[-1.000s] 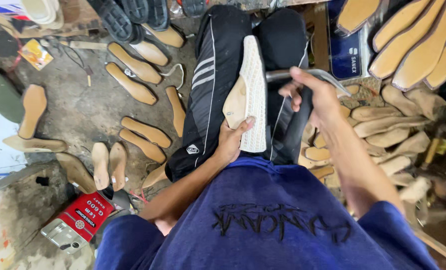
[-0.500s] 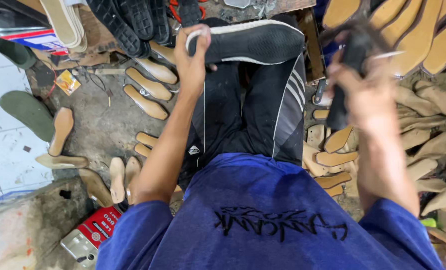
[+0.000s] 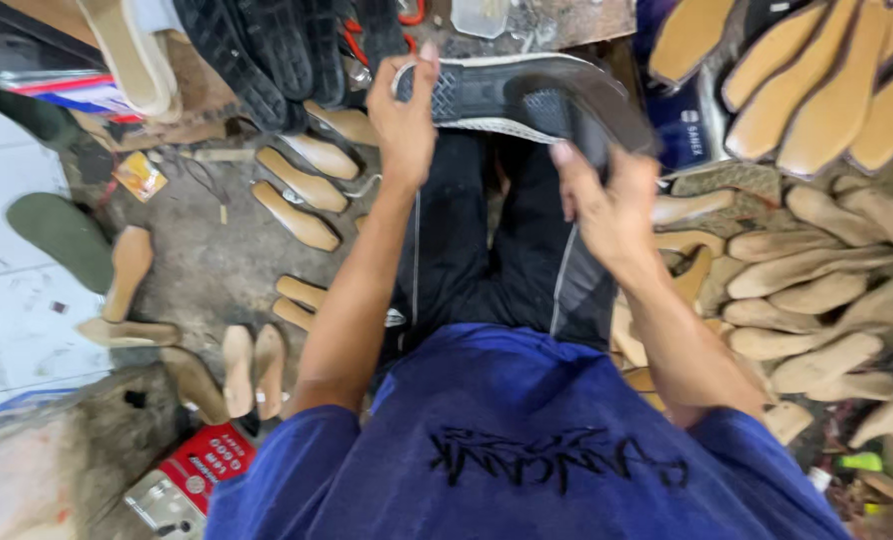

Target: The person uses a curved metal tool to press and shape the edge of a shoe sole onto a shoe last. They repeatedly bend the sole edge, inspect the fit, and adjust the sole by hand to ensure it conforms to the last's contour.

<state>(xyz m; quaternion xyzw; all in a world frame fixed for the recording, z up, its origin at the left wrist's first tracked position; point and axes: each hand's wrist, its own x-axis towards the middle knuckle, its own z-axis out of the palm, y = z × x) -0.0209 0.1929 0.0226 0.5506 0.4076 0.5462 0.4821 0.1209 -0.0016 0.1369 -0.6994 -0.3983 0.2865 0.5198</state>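
We hold the black shoe (image 3: 527, 95) above our knees, left hand (image 3: 404, 120) pinching one end, right hand (image 3: 607, 205) wrapped round the other; wooden lasts (image 3: 297, 190) lie on the floor below. We should grip both ends firmly; the sole turns easily.

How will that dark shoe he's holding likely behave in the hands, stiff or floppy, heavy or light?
The dark shoe probably stays fairly stiff: it spans level between left hand and right hand without sagging. Likely light, since fingertips alone support it. Its textured fabric suggests little slipping.
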